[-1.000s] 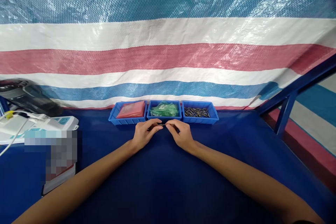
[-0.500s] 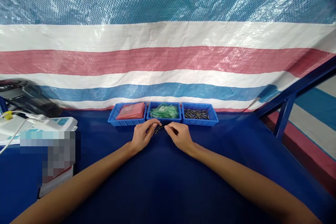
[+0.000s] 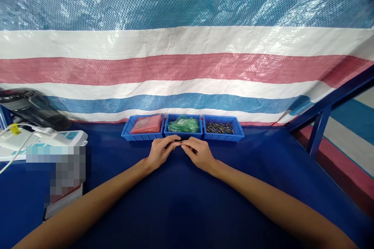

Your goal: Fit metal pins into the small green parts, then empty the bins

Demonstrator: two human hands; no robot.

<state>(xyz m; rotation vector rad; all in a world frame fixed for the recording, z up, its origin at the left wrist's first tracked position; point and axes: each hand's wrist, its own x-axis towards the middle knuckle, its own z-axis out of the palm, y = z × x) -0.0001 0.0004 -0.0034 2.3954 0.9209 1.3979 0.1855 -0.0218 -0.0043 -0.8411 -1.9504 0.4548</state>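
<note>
Just in front of the middle blue bin, my left hand (image 3: 160, 152) and my right hand (image 3: 201, 154) meet at the fingertips. Both are closed in a pinch. A small dark sliver, probably a screw (image 3: 180, 142), shows between them; the fingers mostly hide it. Behind the hands, the middle bin (image 3: 183, 135) holds green plastic bags (image 3: 184, 124). The left bin (image 3: 142, 137) has pink bags (image 3: 146, 124) in it, and the right bin (image 3: 223, 137) contains many loose screws (image 3: 219, 128).
At the left lie a white power strip (image 3: 74, 137) with cables and a dark bottle (image 3: 32, 107). A blurred, pixelated item is below them. Striped sheeting (image 3: 187, 66) hangs behind the blue table (image 3: 187, 202). A blue metal frame (image 3: 320, 128) stands at the right.
My right hand's fingertips have moved left to meet my left hand's. The small dark screws seen between the hands are now mostly hidden. The view has shifted slightly.
</note>
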